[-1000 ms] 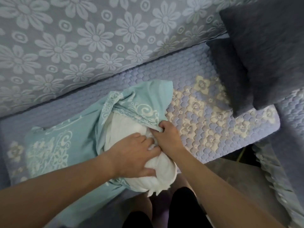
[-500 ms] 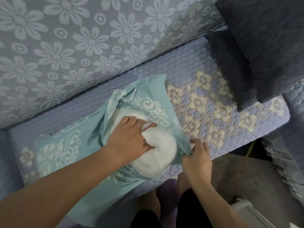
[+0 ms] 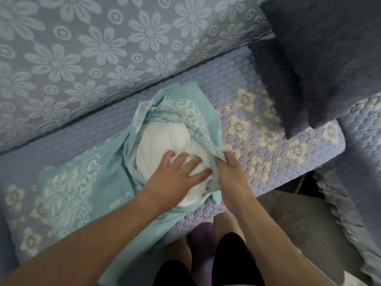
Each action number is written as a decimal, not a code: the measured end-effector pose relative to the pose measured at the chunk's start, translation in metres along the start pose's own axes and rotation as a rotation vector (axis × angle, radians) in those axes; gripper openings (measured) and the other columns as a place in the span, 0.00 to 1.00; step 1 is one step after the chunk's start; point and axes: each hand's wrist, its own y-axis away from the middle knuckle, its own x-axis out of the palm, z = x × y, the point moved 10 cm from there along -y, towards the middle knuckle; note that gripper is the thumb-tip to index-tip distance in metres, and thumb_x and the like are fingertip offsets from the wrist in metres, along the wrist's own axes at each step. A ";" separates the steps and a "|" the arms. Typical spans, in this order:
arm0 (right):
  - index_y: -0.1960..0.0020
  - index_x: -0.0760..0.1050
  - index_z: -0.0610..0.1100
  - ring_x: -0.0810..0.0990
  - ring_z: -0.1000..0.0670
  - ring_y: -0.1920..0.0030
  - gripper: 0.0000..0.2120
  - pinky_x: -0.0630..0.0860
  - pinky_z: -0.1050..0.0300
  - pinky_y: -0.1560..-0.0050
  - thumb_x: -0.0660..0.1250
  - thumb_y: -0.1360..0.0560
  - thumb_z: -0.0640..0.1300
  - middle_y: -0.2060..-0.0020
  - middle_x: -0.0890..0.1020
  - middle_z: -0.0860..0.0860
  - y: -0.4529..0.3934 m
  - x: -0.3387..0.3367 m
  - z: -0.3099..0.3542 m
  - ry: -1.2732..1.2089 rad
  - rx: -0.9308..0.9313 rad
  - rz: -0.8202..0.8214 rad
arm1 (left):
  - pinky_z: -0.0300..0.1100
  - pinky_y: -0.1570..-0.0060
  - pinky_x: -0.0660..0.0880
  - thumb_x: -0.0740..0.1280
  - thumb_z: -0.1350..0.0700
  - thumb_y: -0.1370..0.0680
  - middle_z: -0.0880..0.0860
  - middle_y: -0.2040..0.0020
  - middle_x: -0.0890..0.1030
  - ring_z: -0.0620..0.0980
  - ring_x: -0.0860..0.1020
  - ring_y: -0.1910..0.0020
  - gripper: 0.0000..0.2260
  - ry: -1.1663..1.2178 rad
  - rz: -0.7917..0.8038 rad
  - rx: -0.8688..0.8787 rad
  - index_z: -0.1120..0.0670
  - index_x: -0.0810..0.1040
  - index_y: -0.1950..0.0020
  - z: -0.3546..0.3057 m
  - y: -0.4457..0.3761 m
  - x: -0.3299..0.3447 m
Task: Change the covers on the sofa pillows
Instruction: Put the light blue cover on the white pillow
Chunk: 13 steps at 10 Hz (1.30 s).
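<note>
The white pillow [image 3: 165, 139] lies on the sofa seat [image 3: 268, 145], half inside the teal cover [image 3: 86, 182]. Left hand [image 3: 175, 178] presses it, fingers spread; right hand [image 3: 231, 172] pinches the cover's edge. Right of the pillow, two dark cushions [image 3: 321, 65] lean.

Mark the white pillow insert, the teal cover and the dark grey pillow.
white pillow insert [image 3: 162, 139]: head view, exposed top bulge.
teal cover [image 3: 86, 182]: head view, flat patterned body.
dark grey pillow [image 3: 329, 54]: head view, front face.

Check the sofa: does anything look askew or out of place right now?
Only the teal cover: bunched and twisted around the white pillow insert, which bulges out of its opening. The left hand presses the insert; the right hand pinches the cover's edge. Nothing looks torn.
</note>
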 end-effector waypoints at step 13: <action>0.44 0.75 0.47 0.78 0.46 0.60 0.09 0.70 0.55 0.64 0.59 0.22 0.41 0.57 0.81 0.48 -0.026 -0.071 -0.012 0.517 -0.112 -0.358 | 0.52 0.31 0.66 0.54 0.56 0.27 0.51 0.28 0.75 0.54 0.68 0.25 0.27 0.673 -0.073 -0.266 0.52 0.77 0.30 -0.036 -0.008 0.005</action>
